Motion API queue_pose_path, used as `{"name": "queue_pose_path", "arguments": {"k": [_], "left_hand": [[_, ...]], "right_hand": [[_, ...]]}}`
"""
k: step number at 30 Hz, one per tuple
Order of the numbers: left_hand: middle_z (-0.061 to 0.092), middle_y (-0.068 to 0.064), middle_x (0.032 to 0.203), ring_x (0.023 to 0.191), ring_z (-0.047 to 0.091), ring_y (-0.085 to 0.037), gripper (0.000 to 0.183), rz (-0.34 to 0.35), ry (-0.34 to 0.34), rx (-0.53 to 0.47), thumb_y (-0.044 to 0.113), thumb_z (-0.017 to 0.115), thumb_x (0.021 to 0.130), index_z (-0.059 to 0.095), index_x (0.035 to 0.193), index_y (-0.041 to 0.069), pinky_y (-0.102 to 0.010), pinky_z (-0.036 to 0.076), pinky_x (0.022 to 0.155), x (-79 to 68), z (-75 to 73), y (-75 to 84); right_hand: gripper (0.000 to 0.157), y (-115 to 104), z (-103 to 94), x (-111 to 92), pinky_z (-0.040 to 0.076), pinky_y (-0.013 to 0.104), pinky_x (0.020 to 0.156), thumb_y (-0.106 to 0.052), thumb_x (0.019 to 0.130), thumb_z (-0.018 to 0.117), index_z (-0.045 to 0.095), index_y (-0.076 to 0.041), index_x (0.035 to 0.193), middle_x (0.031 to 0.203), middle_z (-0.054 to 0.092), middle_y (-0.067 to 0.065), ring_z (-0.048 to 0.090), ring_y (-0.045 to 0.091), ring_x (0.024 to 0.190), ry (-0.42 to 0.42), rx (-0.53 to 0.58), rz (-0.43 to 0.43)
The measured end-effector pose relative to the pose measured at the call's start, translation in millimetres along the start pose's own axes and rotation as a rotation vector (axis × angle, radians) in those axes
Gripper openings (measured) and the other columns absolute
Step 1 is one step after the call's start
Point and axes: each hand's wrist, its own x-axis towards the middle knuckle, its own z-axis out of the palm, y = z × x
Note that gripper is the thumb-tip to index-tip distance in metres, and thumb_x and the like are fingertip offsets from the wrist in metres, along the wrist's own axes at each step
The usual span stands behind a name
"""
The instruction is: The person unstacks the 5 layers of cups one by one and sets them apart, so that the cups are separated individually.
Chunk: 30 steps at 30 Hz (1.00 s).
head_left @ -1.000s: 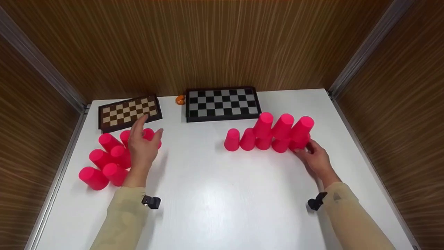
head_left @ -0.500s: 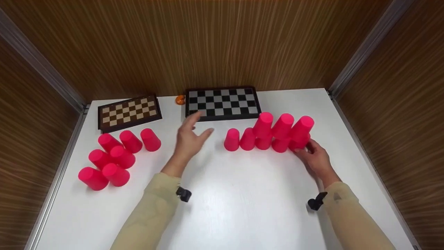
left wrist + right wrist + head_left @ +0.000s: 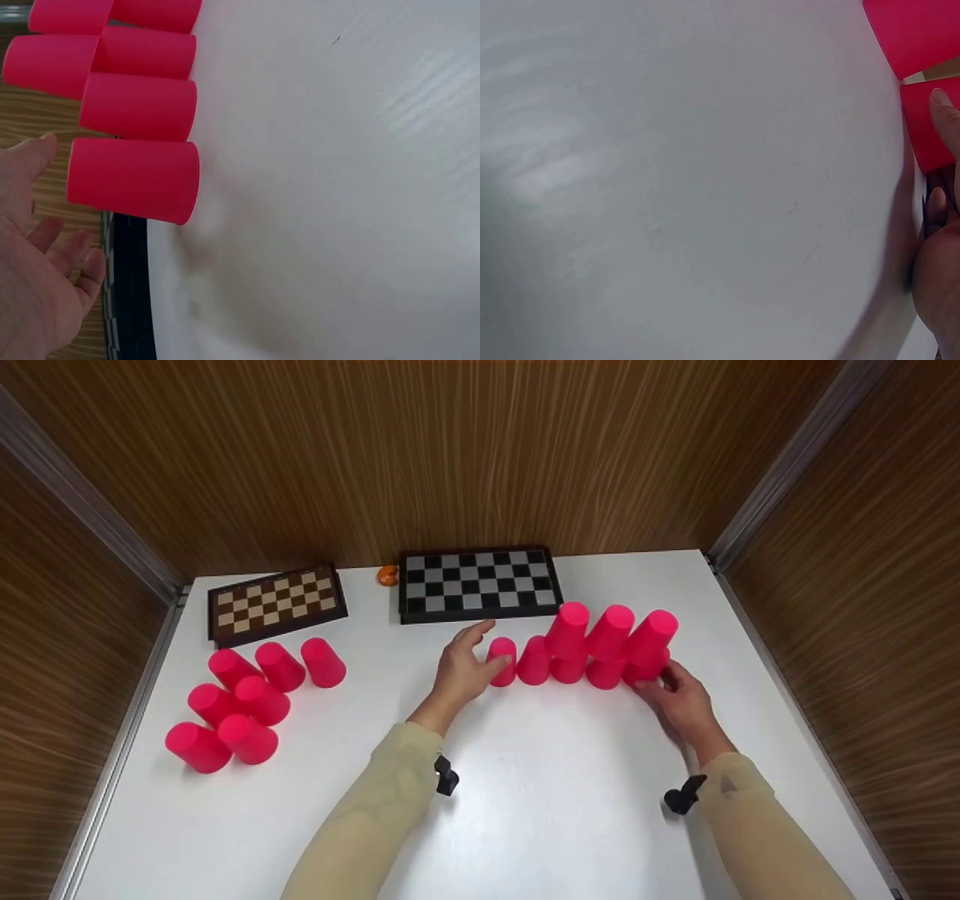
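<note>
Pink cups stand upside down in a row on the white table, with three more cups, such as this one (image 3: 567, 628), stacked over its right part. My left hand (image 3: 463, 669) is at the leftmost cup (image 3: 504, 675) of the row, thumb and fingers spread apart. In the left wrist view, the hand (image 3: 37, 262) shows a gap to that cup (image 3: 135, 180). My right hand (image 3: 684, 703) grips the bottom cup (image 3: 637, 673) at the right end, its thumb (image 3: 943, 116) on the near side. Its other fingers are partly hidden behind the cup.
Several more pink cups (image 3: 250, 739) stand upside down at the left. Behind them lies a brown chessboard (image 3: 277, 604). A black-and-grey chessboard (image 3: 480, 585) lies at the back middle, with a small orange object (image 3: 387, 576) beside it. Wood-grain panels (image 3: 450, 457) enclose the table.
My left hand has moved right, from the left group of cups to the leftmost cup of the row. My right hand has stayed at the right-end cup.
</note>
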Motion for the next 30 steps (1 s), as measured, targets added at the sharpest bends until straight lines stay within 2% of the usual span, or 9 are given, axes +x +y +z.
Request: {"name": "queue_pose_path", "arguments": {"k": [6,13,20,27,30], "left_hand": [[0.055,-0.013,0.152,0.138,0.053,-0.032,0.063,-0.044,-0.028,0.036,0.018,0.080,0.096,0.055,0.153,0.010,-0.040,0.053,0.109,2.5,13.6,-7.1],[0.060,-0.013,0.145,0.134,0.057,-0.029,0.058,-0.059,-0.016,0.019,0.014,0.079,0.097,0.057,0.151,0.010,-0.038,0.050,0.111,2.0,21.7,-14.6],[0.061,-0.013,0.143,0.132,0.058,-0.028,0.058,-0.075,-0.008,-0.015,0.014,0.080,0.097,0.059,0.150,0.011,-0.036,0.052,0.109,1.4,22.5,-17.1],[0.062,-0.012,0.142,0.130,0.059,-0.027,0.056,-0.073,-0.009,-0.024,0.013,0.079,0.097,0.058,0.150,0.011,-0.034,0.055,0.105,0.3,22.9,-16.7],[0.063,-0.012,0.142,0.129,0.060,-0.027,0.056,-0.068,-0.005,-0.013,0.013,0.079,0.097,0.059,0.150,0.011,-0.035,0.054,0.106,-1.2,20.9,-17.2]], "right_hand": [[0.086,1,0.6,1,0.041,0.042,0.119,-0.047,0.096,0.078,0.034,-0.029,0.168,0.172,0.031,0.004,0.025,0.032,0.158,0.000,0.018,0.017],[0.083,0,0.6,0,0.041,0.043,0.119,-0.045,0.097,0.079,0.036,-0.029,0.167,0.171,0.033,0.003,0.025,0.031,0.158,0.003,0.037,0.013],[0.089,0,-0.4,1,0.042,0.042,0.119,-0.050,0.095,0.078,0.032,-0.031,0.168,0.173,0.029,0.002,0.025,0.032,0.158,-0.014,0.048,0.029],[0.086,2,-1.2,1,0.041,0.044,0.119,-0.047,0.097,0.078,0.034,-0.024,0.168,0.170,0.034,0.007,0.027,0.033,0.158,0.008,-0.040,-0.026],[0.088,3,-0.6,1,0.043,0.044,0.118,-0.049,0.096,0.078,0.033,-0.026,0.168,0.170,0.033,0.007,0.027,0.034,0.157,0.006,-0.036,-0.012]]}}
